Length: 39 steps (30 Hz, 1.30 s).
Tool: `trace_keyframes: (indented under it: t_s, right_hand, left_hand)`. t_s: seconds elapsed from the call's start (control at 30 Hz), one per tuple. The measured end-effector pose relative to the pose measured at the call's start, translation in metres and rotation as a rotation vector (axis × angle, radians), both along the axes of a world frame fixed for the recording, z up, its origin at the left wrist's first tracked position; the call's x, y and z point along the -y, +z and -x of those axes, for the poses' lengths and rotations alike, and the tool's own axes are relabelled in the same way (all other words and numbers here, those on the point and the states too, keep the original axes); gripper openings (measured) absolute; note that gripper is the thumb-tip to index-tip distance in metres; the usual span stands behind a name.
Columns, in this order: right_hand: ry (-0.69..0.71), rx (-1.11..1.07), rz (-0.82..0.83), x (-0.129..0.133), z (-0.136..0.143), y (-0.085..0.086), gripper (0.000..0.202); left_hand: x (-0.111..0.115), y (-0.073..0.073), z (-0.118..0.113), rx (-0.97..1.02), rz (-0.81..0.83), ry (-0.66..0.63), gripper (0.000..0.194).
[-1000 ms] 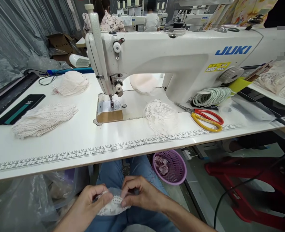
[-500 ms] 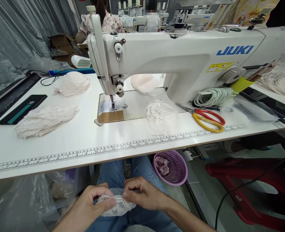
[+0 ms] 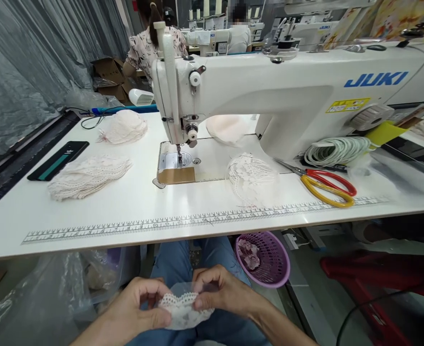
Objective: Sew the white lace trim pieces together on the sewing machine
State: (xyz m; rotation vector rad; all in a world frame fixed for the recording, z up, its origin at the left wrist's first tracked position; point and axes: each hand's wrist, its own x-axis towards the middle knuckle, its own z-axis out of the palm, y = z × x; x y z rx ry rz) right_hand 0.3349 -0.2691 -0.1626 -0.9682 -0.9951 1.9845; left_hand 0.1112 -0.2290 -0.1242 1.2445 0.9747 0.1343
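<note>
Above the lap, a small white lace piece [image 3: 186,312] with a scalloped edge is stretched between both hands. My left hand [image 3: 143,307] pinches its left end between thumb and fingers. My right hand [image 3: 222,293] grips the upper right part, thumb on the lace edge. Sheer fabric shows between the hands. Beyond them on the table stands a white sewing machine [image 3: 233,81]. A lace piece [image 3: 251,178] lies right of its needle, and a stack of lace pieces [image 3: 89,177] lies to the left.
Red and yellow scissors [image 3: 327,187] and a coil of pale cord [image 3: 336,151] lie at the right. A purple basket [image 3: 278,259] is below the table edge [image 3: 197,236]. A black and green case [image 3: 58,161] sits at the left. Two people are in the background.
The view has shifted, so the table and machine appear farther right. My left thumb now sits lower on the lace, and more of the scalloped edge shows between the hands.
</note>
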Motion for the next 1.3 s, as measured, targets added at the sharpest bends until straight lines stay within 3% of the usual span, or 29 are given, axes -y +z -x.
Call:
trace_keyframes:
  t_s: [0.17,0.33,0.47,0.8,1.0,1.17,1.3]
  right_hand:
    - [0.014,-0.053,0.019,0.002,-0.002,-0.003,0.029]
    - [-0.061,-0.141,0.078,0.002,0.001,-0.005,0.024]
    - [-0.083,-0.127,0.108,0.002,0.002,-0.006,0.027]
    - [-0.06,-0.089,0.064,0.0,0.002,0.008,0.022]
    - [-0.048,-0.043,0.039,-0.002,0.006,0.013,0.023]
    - [-0.005,0.004,-0.089,-0.006,0.005,0.012,0.023]
    - [0.075,-0.019,-0.092,-0.009,-0.005,0.007,0.029]
  left_hand:
    - [0.003,0.006,-0.002,-0.008,-0.069,0.002,0.044]
    - [0.007,0.007,-0.005,-0.058,-0.198,-0.013,0.044]
    - [0.01,0.0,-0.004,-0.115,-0.145,0.062,0.043]
    - [0.006,-0.01,-0.002,0.09,0.012,0.126,0.044]
    - [0.006,-0.006,-0.01,0.071,0.091,0.133,0.047]
    - [0.001,-0.001,-0.013,-0.081,-0.041,0.055,0.042]
    - [-0.001,0.008,-0.011,-0.11,0.053,0.135,0.042]
